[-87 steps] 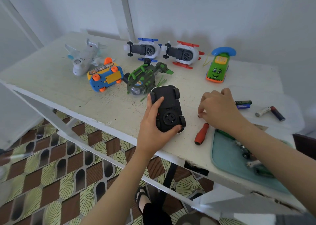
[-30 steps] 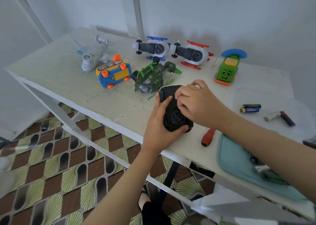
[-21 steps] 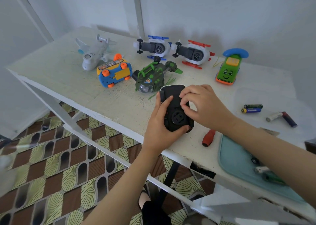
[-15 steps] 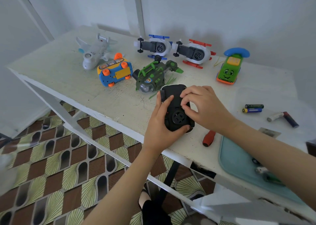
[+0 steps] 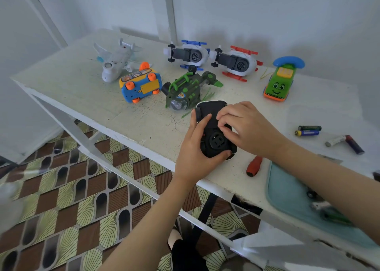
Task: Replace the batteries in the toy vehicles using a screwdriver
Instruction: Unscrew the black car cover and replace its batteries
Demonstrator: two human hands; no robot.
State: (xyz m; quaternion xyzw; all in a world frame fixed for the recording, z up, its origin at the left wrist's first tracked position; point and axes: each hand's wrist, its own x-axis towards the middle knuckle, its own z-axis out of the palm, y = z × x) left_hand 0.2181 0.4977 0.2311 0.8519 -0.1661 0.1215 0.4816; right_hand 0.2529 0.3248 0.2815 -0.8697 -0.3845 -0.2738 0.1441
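A black toy car [image 5: 213, 141] lies upside down near the table's front edge. My left hand [image 5: 197, 147] grips it from the left, thumb under its near end. My right hand [image 5: 246, 126] rests on the car's underside with fingertips pinched together over its middle; what they pinch is hidden. A screwdriver with a red handle [image 5: 254, 165] lies on the table just right of the car, untouched. Loose batteries [image 5: 307, 130] and another pair [image 5: 345, 143] lie at the right.
Other toys stand behind: a white plane [image 5: 115, 63], a blue-orange car [image 5: 140, 85], a green vehicle [image 5: 185, 91], two helicopters [image 5: 189, 54] [image 5: 236, 62], a green phone car [image 5: 280, 81]. A teal tray [image 5: 287, 188] with small parts sits at the front right.
My right hand came from the table beside the screwdriver onto the black car's underside, then slid slightly toward its middle. My left hand has kept its grip.
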